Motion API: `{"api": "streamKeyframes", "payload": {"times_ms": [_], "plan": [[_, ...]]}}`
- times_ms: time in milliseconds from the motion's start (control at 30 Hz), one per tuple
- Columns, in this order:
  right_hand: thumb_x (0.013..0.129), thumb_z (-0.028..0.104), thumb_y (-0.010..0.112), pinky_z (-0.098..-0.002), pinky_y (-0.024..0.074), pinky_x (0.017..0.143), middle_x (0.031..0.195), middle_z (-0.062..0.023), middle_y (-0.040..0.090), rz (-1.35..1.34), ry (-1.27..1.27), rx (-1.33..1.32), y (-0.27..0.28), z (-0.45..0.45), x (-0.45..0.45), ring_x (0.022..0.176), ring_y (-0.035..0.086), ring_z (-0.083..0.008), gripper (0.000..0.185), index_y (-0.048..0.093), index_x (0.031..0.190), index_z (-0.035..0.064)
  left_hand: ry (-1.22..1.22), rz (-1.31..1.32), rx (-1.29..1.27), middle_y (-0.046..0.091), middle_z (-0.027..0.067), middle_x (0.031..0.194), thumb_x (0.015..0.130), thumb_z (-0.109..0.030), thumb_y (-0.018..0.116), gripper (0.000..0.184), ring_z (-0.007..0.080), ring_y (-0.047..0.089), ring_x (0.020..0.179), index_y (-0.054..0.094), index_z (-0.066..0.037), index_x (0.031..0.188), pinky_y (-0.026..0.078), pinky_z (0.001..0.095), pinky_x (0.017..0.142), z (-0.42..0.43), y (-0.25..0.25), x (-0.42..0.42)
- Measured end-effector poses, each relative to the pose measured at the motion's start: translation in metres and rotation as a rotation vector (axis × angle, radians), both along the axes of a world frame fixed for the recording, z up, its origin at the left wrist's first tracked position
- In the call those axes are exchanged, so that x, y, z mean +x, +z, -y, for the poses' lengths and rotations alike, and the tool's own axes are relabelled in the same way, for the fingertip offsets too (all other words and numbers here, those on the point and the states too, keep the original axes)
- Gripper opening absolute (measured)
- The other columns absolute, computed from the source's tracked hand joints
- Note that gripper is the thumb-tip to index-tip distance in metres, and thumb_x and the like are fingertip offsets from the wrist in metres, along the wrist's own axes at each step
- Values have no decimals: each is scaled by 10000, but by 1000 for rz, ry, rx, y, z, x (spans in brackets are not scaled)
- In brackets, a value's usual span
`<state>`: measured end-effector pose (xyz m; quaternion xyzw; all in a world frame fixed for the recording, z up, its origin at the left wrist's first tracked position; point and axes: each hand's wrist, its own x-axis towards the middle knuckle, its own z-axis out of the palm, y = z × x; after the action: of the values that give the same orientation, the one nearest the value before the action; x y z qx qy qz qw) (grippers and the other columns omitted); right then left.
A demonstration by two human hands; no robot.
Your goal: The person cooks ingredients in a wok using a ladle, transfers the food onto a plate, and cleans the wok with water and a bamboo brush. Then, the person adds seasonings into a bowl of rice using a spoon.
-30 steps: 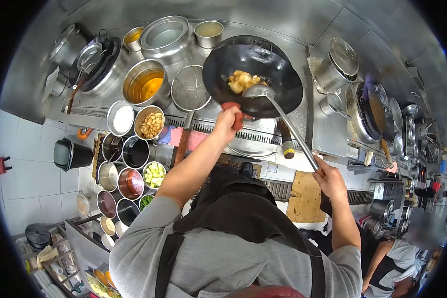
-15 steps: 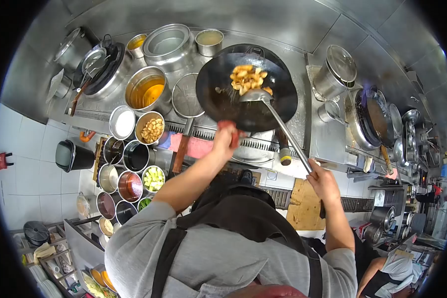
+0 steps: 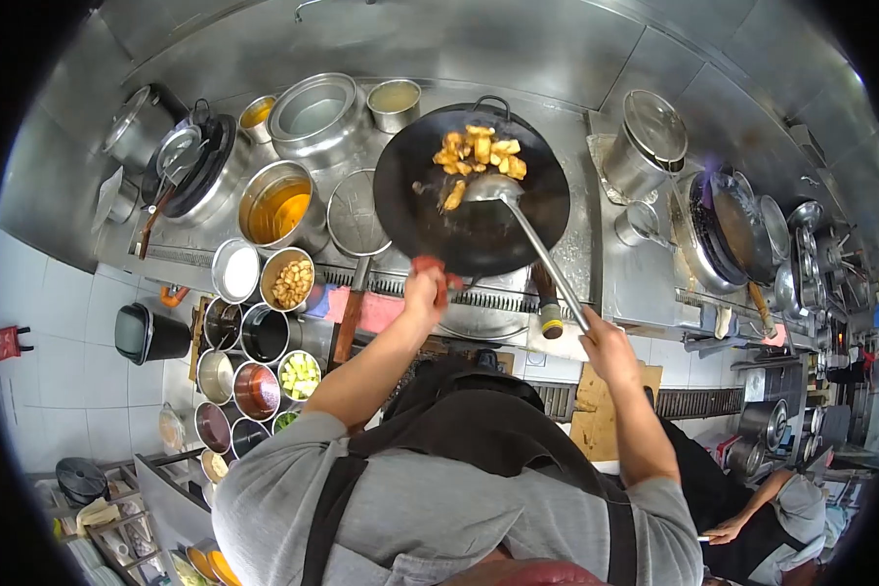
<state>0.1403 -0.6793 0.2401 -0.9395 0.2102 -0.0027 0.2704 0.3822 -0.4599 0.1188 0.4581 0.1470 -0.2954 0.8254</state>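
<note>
A black wok point(image 3: 439, 230) sits over the stove, with browned food pieces point(image 3: 481, 146) spread in its upper part. My left hand point(image 3: 425, 293) is closed round a red cloth point(image 3: 438, 277) at the wok's near edge. The long handle of a metal ladle point(image 3: 540, 246) is in my closed right hand point(image 3: 607, 342). The ladle's bowl rests inside the wok, just below the food. A round wire strainer point(image 3: 357, 217) with a wooden handle lies left of the wok.
Left of the strainer stands a pot of orange liquid point(image 3: 275, 207). Nearer are a tin of browned pieces point(image 3: 289, 281) and a tin of green chunks point(image 3: 299, 375). A lidded pot point(image 3: 643, 156) stands right of the wok. A co-worker's arm point(image 3: 752, 510) shows at lower right.
The food has gone from a clump near the ladle to separate pieces higher in the wok. Wok and both hands sit slightly further left and lower in view. The co-worker's hand has come into sight.
</note>
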Motion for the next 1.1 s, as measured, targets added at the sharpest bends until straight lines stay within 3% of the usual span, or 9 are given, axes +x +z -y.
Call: {"api": "streamKeyframes", "payload": {"times_ms": [267, 300, 467, 533, 600, 633, 667, 767, 1100], "plan": [[811, 50, 546, -503, 477, 758, 919, -256, 627, 5, 35, -136, -40, 56, 34, 854, 597, -434, 481, 473, 1285, 37, -135, 27, 88, 471, 28, 592, 790, -90, 529, 169, 145, 410, 424, 546, -46, 952, 314, 313, 376, 51, -14, 81], [817, 55, 537, -508, 472, 768, 937, -277, 618, 4, -2, -104, -44, 55, 46, 860, 594, -439, 476, 467, 1286, 25, -230, 59, 84, 588, 97, 722, 767, -59, 528, 244, 183, 512, 505, 533, -81, 1010, 377, 317, 404, 46, -30, 89], [838, 112, 544, -461, 476, 793, 861, -268, 632, 118, -203, -30, -68, 36, 104, 847, 600, -441, 504, 444, 1312, -27, -186, 89, 225, 593, 98, 830, 767, -75, 542, 311, 207, 609, 688, 514, -77, 1077, 463, 339, 470, 57, -38, 86], [822, 93, 548, -431, 513, 678, 761, -224, 644, 229, -197, -60, -90, 27, 130, 710, 644, -370, 528, 433, 1323, -28, -191, 94, 216, 589, 98, 828, 766, -73, 542, 303, 206, 606, 675, 519, -76, 1068, 463, 341, 471, 56, -37, 86], [798, 54, 556, -367, 513, 537, 653, -140, 613, 195, -266, 314, -112, 21, 160, 595, 639, -230, 547, 434, 1326, -23, -173, 105, 214, 597, 102, 806, 767, -75, 538, 304, 194, 589, 633, 518, -76, 1070, 443, 332, 446, 57, -40, 87], [767, -2, 545, -360, 504, 504, 750, -147, 610, 109, -299, 665, -78, 11, 171, 569, 616, -230, 553, 439, 1309, -24, -181, 104, 202, 602, 102, 792, 771, -77, 531, 304, 186, 575, 609, 518, -76, 1074, 431, 325, 437, 56, -41, 87], [767, -2, 545, -360, 504, 504, 750, -147, 610, 103, -287, 671, -77, 15, 182, 569, 616, -230, 553, 439, 1309, -24, -190, 102, 188, 608, 103, 778, 775, -80, 525, 304, 178, 562, 584, 518, -76, 1078, 420, 317, 427, 56, -37, 86], [774, -6, 572, -280, 440, 402, 693, -41, 531, 201, -240, 1219, -64, 27, 194, 465, 528, -140, 619, 397, 1368, -3, -196, 81, 206, 620, 130, 798, 778, -106, 498, 343, 169, 503, 521, 488, -90, 1121, 380, 294, 400, 56, -32, 83], [813, 36, 577, -272, 433, 463, 669, -25, 540, -57, -20, 826, -21, 17, 104, 505, 517, -105, 617, 360, 1386, -37, -139, 81, 213, 599, 89, 824, 775, -93, 552, 311, 162, 535, 589, 518, -84, 1084, 428, 314, 469, 57, -42, 84]]}}
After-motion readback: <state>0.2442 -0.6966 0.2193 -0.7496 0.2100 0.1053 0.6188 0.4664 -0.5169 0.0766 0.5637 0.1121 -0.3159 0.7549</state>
